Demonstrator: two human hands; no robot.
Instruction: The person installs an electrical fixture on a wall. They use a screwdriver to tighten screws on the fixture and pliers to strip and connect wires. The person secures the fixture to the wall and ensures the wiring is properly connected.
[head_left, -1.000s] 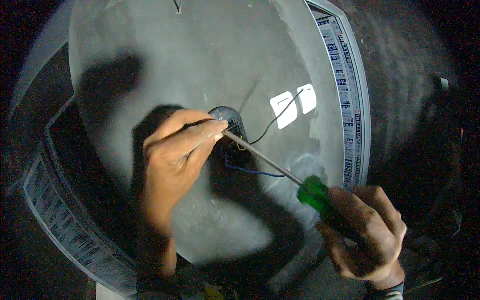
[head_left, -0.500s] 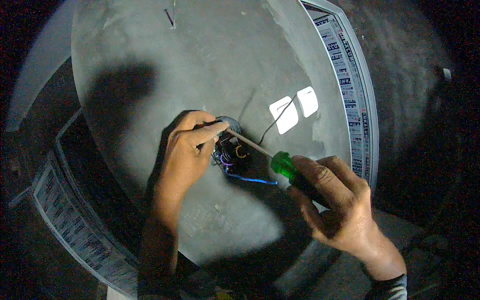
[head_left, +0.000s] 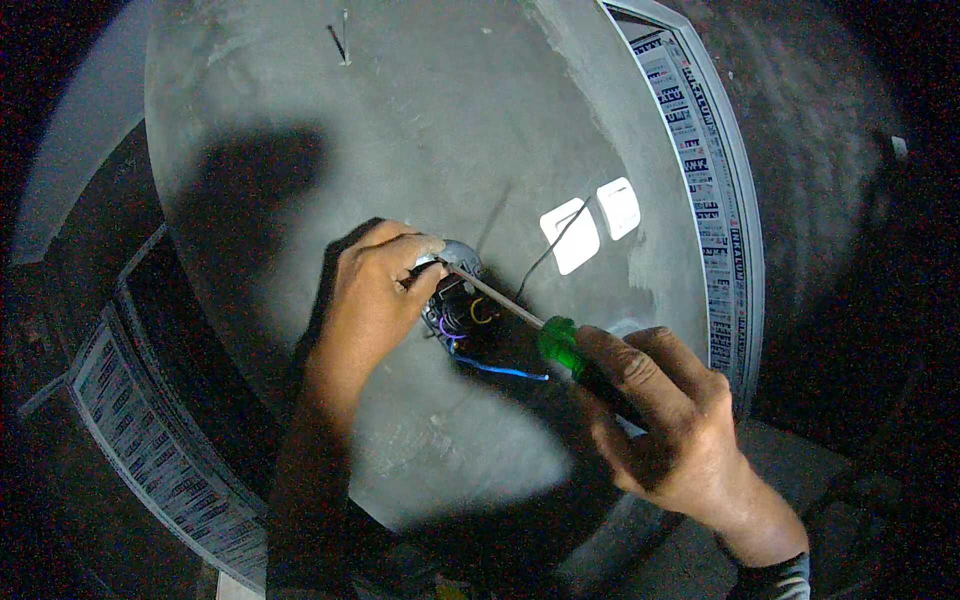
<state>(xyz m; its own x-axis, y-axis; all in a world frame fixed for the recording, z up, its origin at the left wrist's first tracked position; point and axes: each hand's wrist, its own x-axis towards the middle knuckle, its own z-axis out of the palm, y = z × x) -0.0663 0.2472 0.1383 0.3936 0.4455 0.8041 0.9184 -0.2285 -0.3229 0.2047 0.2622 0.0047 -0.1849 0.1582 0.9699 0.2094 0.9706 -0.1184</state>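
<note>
My right hand (head_left: 675, 425) is closed around the green handle of a screwdriver (head_left: 560, 343). Its long shaft slants up and left, with the tip at the upper part of a dark round wall box (head_left: 462, 257). At that box's upper left edge is my left hand (head_left: 385, 285), thumb and fingers drawn together near the tip; what they pinch, if anything, is hidden. Purple and yellow wires curl inside the box. A blue wire (head_left: 510, 371) sticks out of it to the lower right.
The box sits in a grey plastered wall (head_left: 420, 120). To its right are two white wall plates (head_left: 570, 237), with a thin shadow line across one. A nail (head_left: 346, 45) juts out high up. Framed openings with printed film flank the wall, one a light frame (head_left: 735, 200) at right.
The left thumb and fingers have shifted slightly at the box edge, so more of its rim shows. The screwdriver handle has moved a little down and left; its tip stays at the box.
</note>
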